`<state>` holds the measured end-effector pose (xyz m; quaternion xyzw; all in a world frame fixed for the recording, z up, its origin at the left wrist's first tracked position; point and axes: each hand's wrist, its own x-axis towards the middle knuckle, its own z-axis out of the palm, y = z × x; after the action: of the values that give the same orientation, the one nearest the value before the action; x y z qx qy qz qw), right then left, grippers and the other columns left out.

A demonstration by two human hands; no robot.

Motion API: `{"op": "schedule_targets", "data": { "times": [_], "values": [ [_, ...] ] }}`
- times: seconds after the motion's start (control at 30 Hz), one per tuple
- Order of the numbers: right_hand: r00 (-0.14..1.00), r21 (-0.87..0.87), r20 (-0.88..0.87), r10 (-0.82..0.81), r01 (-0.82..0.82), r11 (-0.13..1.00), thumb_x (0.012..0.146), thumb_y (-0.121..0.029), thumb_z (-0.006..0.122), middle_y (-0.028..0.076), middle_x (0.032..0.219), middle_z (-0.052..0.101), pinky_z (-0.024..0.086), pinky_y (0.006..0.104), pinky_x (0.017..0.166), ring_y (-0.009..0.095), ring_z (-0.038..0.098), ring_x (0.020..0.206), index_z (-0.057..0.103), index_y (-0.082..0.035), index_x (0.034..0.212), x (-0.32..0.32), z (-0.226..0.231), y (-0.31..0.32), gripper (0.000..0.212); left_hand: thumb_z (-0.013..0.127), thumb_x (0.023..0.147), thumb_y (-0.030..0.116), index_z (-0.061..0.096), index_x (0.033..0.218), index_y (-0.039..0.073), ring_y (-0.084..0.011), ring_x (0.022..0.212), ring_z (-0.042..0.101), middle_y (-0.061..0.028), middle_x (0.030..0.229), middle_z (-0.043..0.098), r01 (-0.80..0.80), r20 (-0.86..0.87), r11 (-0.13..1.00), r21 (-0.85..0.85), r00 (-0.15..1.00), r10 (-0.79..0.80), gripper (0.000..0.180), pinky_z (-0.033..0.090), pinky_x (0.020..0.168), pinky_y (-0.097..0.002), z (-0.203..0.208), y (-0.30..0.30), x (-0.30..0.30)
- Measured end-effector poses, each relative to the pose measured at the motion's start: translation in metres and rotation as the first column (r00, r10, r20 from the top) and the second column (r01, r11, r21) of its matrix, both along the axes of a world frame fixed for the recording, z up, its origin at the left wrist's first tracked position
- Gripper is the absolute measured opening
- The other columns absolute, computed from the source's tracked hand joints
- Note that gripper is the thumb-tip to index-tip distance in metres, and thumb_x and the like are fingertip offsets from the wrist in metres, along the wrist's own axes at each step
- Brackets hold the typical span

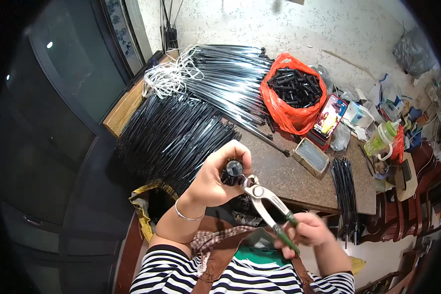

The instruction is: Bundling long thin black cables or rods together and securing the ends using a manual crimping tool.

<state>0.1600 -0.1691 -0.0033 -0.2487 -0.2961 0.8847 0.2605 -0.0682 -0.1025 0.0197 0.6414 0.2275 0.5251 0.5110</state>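
My left hand (213,174) is closed around a dark bundle (229,177), with a round grey end (234,168) facing up. Its lower part is hidden by my fingers and palm. In my right hand (308,231) are steel pincers (265,197) with green handles, gripped with the handles somewhat apart. The jaws of the pincers meet the side of the bundle near a thin bit of wire; whether they are closed on it is too small to tell. Slight motion blur softens my right hand.
Black rods (171,137) and shiny rods (230,73) are heaped at left and back, beside white cord (169,78). A red bag (284,117) of black tubes, a phone (330,117), a small box (311,157) of thin pieces and a rod bundle (345,196) lie right.
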Motion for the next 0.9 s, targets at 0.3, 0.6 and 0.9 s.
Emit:
{"op": "schedule_targets", "data": {
  "times": [0.3,0.6,0.9],
  "values": [
    [0.421,0.851,-0.081,-0.903,-0.442,-0.283,0.05,0.0,0.052,0.01,0.068,0.051,0.04,0.0275,0.057,0.021,0.049,0.059,0.044,-0.001,0.095,-0.02,0.011,0.033,0.046,0.055,0.057,-0.009,0.042,0.084,0.002,-0.0019,0.062,0.038,0.0016,0.069,0.042,-0.148,-0.124,0.984,0.104,0.979,0.161,0.032,0.033,0.057,-0.0146,-0.002,-0.002,-0.005],
    [0.838,0.523,0.543,-0.051,-0.29,0.801,0.054,-0.012,0.064,0.004,0.054,0.048,0.039,0.0233,0.042,0.013,0.046,0.045,0.045,0.001,0.082,-0.032,-0.005,0.015,0.036,0.056,0.058,-0.005,0.042,0.084,0.001,-0.0041,0.06,0.037,0.001,0.07,0.041,0.087,-0.045,0.987,0.136,0.996,-0.081,0.03,0.032,0.055,-0.0162,0.002,0.003,-0.001],
    [0.951,-0.029,0.141,0.276,-0.275,0.961,0.063,-0.002,0.049,0.011,0.056,0.051,0.041,0.0244,0.043,0.016,0.049,0.044,0.05,0.004,0.078,-0.015,-0.005,0.007,0.017,0.047,0.056,-0.01,0.043,0.089,0.003,-0.0058,0.063,0.041,0.0003,0.068,0.042,0.1,0.044,0.991,0.092,0.994,-0.105,0.035,0.035,0.061,-0.0176,-0.001,0.004,0.0]
  ]
}}
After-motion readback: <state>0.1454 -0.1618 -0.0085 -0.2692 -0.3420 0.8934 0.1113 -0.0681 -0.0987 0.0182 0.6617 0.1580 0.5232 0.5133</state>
